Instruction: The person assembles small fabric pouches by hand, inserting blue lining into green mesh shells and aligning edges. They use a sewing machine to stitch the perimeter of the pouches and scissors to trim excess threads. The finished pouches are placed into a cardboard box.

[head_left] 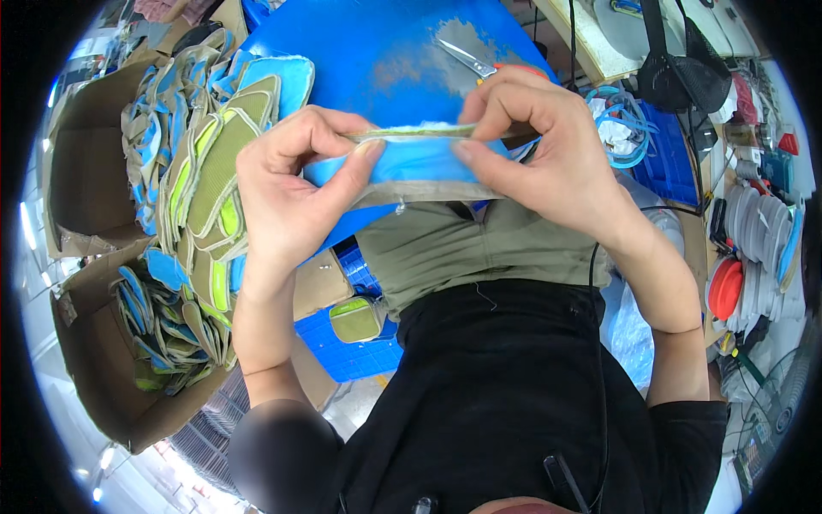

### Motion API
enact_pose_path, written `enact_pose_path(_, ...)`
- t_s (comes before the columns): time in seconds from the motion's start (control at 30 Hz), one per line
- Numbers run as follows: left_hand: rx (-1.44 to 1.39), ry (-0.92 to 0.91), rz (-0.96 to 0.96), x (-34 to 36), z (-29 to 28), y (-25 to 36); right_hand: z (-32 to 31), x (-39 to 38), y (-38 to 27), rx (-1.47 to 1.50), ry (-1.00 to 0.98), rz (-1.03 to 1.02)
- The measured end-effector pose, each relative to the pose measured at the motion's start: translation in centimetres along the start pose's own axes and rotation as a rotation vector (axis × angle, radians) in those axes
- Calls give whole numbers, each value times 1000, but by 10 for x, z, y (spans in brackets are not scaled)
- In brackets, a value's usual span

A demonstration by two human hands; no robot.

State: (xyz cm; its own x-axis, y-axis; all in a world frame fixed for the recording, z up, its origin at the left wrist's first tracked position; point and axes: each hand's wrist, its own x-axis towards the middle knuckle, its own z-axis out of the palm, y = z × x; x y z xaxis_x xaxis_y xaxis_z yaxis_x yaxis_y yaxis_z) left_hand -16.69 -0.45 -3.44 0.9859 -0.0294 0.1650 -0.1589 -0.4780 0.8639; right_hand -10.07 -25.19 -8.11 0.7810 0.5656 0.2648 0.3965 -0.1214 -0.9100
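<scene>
Between my two hands a blue fabric piece (419, 163) is stretched sideways above my lap. Its upper edge shows a frayed olive layer, and a greyish strip runs along its lower side. My left hand (291, 176) pinches the left end between thumb and fingers. At the other end, my right hand (561, 146) grips the edge the same way, thumb on the blue face. Just beyond the right hand lie scissors (467, 58) with orange-red handles, partly hidden by the fingers. The underside of the piece cannot be seen.
A blue work table (342, 38) with a worn patch lies ahead. To the left, olive, lime and blue fabric pieces (227, 154) are heaped beside cardboard boxes (94, 343). A small olive piece (357, 319) rests over a blue crate (342, 360). A black mesh pouch (689, 77) hangs at right.
</scene>
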Motion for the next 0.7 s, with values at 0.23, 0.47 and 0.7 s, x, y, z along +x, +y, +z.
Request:
enact_pose_path(0.23,-13,30,-14,-1,-2,6,5,5,1,4,81,-53)
enact_pose_path(0.47,-17,37,-3,-2,-1,12,0,6,-5,-30,78,-99)
enact_pose_path(0.7,0,31,10,-5,-4,30,-6,2,-17,-41,77,-120)
